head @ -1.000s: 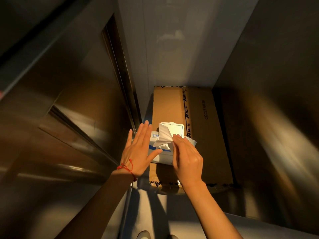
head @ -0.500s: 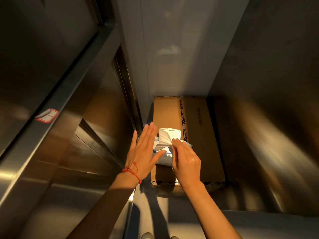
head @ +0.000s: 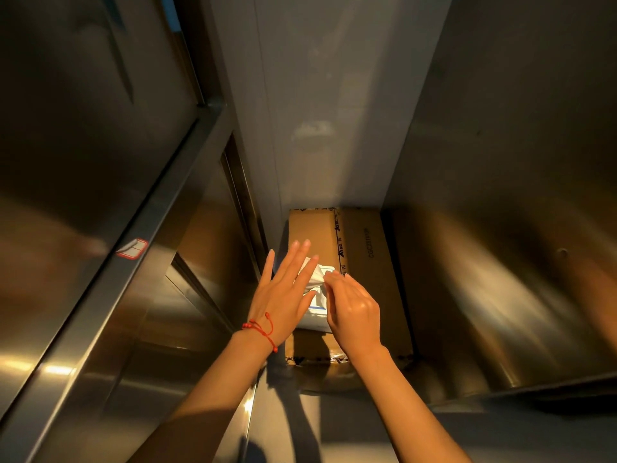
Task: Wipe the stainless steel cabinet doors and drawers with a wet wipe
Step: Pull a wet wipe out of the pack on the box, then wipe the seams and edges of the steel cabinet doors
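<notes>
A white pack of wet wipes (head: 316,314) lies on a brown cardboard box (head: 370,262), its lid flipped open. My left hand (head: 283,292), fingers straight, presses flat on the pack's left side. My right hand (head: 354,310) pinches a white wet wipe (head: 314,277) that sticks up out of the pack's opening. The stainless steel cabinet (head: 110,228) with its doors and drawers fills the left side. Much of the pack is hidden under my hands.
Another stainless steel unit (head: 500,228) stands on the right. A pale tiled wall (head: 317,111) runs between the two units, behind the box. A small red-edged sticker (head: 132,248) sits on the left cabinet's rail. The gap is narrow.
The view has tilted up, showing more of the left cabinet. The wipe has been drawn further out and to the left, under my left fingers. Both hands stay on the pack.
</notes>
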Motion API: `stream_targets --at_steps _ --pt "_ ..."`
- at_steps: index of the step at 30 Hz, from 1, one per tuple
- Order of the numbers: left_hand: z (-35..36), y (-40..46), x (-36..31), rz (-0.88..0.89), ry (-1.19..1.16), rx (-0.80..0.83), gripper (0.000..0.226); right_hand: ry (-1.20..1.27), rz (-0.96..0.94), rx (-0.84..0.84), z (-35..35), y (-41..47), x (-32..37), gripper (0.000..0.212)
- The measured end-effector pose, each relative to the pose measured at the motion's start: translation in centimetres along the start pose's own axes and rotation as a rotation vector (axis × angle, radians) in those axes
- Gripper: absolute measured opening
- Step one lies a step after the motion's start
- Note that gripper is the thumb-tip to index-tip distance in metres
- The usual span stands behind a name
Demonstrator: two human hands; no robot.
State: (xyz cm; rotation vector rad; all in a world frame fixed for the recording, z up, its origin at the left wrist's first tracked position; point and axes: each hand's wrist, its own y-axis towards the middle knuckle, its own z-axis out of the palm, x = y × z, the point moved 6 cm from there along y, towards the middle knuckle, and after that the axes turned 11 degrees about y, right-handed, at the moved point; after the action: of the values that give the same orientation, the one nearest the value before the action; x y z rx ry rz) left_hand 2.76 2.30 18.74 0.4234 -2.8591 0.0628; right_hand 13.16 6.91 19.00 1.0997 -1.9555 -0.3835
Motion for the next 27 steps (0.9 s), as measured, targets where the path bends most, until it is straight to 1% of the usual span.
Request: stream_targets --at_steps 3,5,6,8,10,11,12,13,14,15,16,17,19,20,23,25,27 --pt "-1.0 0.3 -0.3 0.016 0.066 0.012 0.057 0.004 -0.012 -0.011 -1.1 0.3 0.7 0.066" --pt "-1.6 0.4 -0.6 0.029 0.104 0.002 0.055 0.01 -0.029 -0.006 -1.6 0.3 1.1 0.06" --pt "-1.9 0.4 -0.8 0.036 0.111 -0.006 0.055 0.017 -0.033 0.006 -1.8 0.3 1.2 0.05" --pt "-2.3 0.4 -1.0 0.048 0.111 -0.015 0.053 0.023 -0.048 0.018 -2.4 0.3 1.4 0.019" --pt "-2.7 0.4 -1.3 0.06 0.111 -0.023 0.051 0.015 -0.042 0.019 -2.9 0.3 1.4 0.022" --pt "-3.0 0.3 -1.4 0.068 0.112 -0.033 0.05 0.018 -0.044 0.021 -3.3 0.5 1.7 0.019" --pt "-3.4 0.3 -1.6 0.07 0.11 -0.044 0.049 0.008 -0.047 0.003 -3.8 0.6 1.9 0.027" --pt "-3.7 0.2 -1.6 0.068 0.107 -0.052 0.047 0.021 -0.03 0.005 -4.3 0.7 2.3 0.044" --pt "-4.0 0.1 -1.8 0.069 0.109 -0.059 0.045 0.021 -0.022 -0.006 -4.5 0.6 2.3 0.055" --pt "-4.3 0.0 -1.9 0.066 0.117 -0.056 0.045 0.029 -0.006 0.001 -4.9 0.8 2.4 0.058" --pt "-4.6 0.0 -2.0 0.064 0.133 -0.052 0.045 0.022 -0.001 0.005 -5.2 0.8 2.4 0.056" --pt "-5.1 -0.1 -2.0 0.063 0.148 -0.055 0.046 0.021 0.017 0.026 -5.4 0.8 2.6 0.049" --pt "-6.3 -0.4 -1.8 0.028 0.167 -0.068 0.047 -0.007 0.031 0.04 -5.8 0.6 2.5 0.025" --pt "-6.8 -0.6 -1.8 0.006 0.166 -0.086 0.047 -0.022 0.047 0.046 -5.9 0.5 2.4 0.018" --pt "-6.5 -0.9 -1.8 0.025 0.179 -0.061 0.051 -0.044 0.073 0.094 -6.1 0.4 2.1 0.033" --pt "-6.2 -1.2 -1.6 0.004 0.195 -0.038 0.054 -0.073 0.046 0.091 -6.3 0.5 2.4 0.046" --pt "-6.3 -1.8 -1.6 -0.002 0.2 -0.04 0.052 -0.092 0.037 0.089 -6.5 0.6 2.5 0.054"
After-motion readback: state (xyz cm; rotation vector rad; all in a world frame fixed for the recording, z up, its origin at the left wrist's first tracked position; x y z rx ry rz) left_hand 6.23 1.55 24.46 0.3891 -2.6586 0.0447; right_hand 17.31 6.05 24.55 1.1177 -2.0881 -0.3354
